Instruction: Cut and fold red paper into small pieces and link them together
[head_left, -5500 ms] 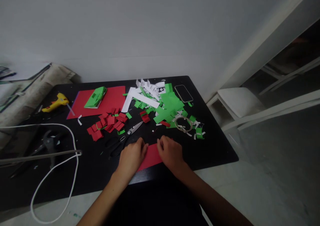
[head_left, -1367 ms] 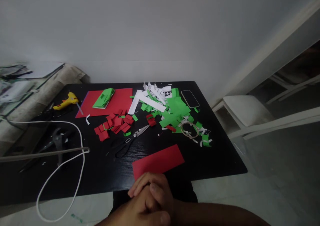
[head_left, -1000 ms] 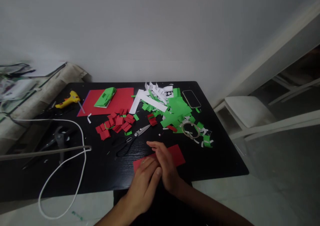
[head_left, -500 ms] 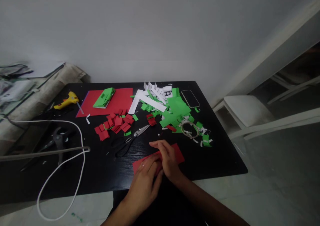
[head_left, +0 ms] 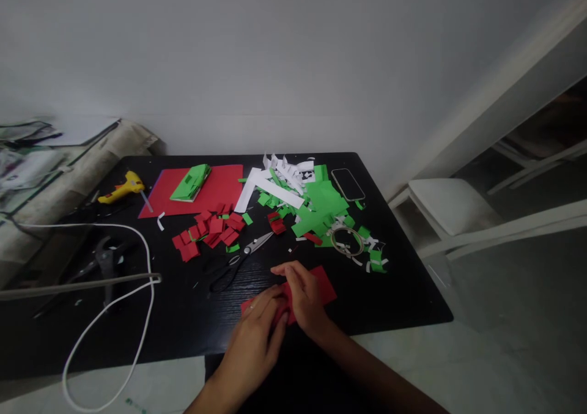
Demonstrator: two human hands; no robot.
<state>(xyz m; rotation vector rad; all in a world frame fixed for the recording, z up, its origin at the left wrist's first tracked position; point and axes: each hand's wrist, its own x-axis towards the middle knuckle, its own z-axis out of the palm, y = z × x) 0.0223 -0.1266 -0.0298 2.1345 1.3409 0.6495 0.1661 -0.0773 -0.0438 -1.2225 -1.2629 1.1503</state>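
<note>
Left hand [head_left: 260, 331] lies flat, grip released, pressing the red paper strip [head_left: 324, 285] at the near edge of the black surface [head_left: 183, 316]; right hand [head_left: 303, 293] curls over the strip's middle, can't tell if pinching. Looks like the folding step; next needs edges aligned, then a crease. Scissors [head_left: 238, 258] lie just beyond

Left hand [head_left: 259, 334] and right hand [head_left: 306, 301] bare; forearms bare; dark clothing [head_left: 287, 380] between them.

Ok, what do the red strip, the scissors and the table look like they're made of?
Red strip: likely matte paper or thin card; it lies flat with straight cut edges. Scissors: shiny metal blades, dark handles, probably plastic. Table: black, faint wood grain, so perhaps painted wood or veneer.
</note>
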